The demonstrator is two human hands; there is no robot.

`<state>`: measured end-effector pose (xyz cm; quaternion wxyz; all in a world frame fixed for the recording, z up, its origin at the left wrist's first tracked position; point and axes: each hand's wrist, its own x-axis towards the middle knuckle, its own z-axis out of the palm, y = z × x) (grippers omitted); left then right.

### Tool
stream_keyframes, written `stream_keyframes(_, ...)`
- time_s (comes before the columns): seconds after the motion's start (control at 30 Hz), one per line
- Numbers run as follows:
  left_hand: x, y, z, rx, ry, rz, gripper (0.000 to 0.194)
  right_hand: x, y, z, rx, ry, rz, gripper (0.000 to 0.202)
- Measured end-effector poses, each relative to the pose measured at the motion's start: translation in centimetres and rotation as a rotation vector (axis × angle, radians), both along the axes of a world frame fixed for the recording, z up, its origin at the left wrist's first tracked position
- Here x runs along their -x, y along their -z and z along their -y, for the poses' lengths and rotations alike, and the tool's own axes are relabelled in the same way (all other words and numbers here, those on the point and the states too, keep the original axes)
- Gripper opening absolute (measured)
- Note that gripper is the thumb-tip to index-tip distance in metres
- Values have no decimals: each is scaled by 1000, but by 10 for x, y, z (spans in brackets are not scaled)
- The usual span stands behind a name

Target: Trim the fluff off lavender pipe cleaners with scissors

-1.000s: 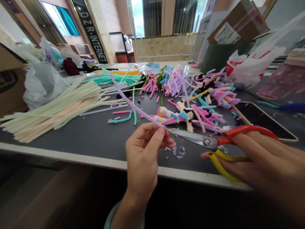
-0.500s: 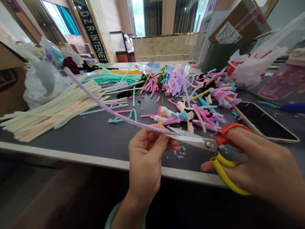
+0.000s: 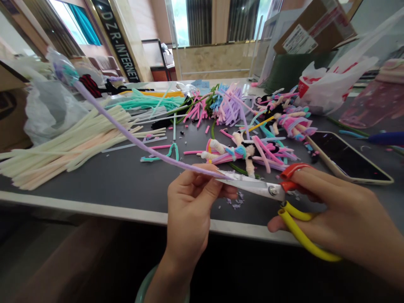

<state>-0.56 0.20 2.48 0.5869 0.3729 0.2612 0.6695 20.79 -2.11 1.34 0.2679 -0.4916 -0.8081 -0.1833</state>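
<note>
Now our left hand pinches the lilac pipe cleaner above the table; our right hand grips the scissors, apparently astride its end: a slip this close could nick us.

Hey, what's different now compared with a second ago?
The far end of the lilac pipe cleaner has swung leftward in the picture, and the scissors have opened wider. The left hand keeps pinching the pipe cleaner; the right hand keeps the scissors; nothing was let go. The doll and phone stayed put.
</note>
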Motion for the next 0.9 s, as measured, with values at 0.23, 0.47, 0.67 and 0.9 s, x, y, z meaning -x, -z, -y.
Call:
stream_keyframes(0.23, 1, 1, 0, -23, -58, -61, 14, 2, -3, 1, -25, -15, 7, 56)
stream_keyframes(0.47, -1, -1, 3, -3, -28, -84, 14, -2, 0, 2, 33, -45, -28, 56)
stream_keyframes(0.67, -4, -1, 3, 9, 3, -16, 17, 0, 1, 1, 36, -27, -54, 57)
stream_keyframes(0.9, -9, 1, 5, 56, -19, 32, 16, 0, 3, 3, 41, -18, -44, 59)
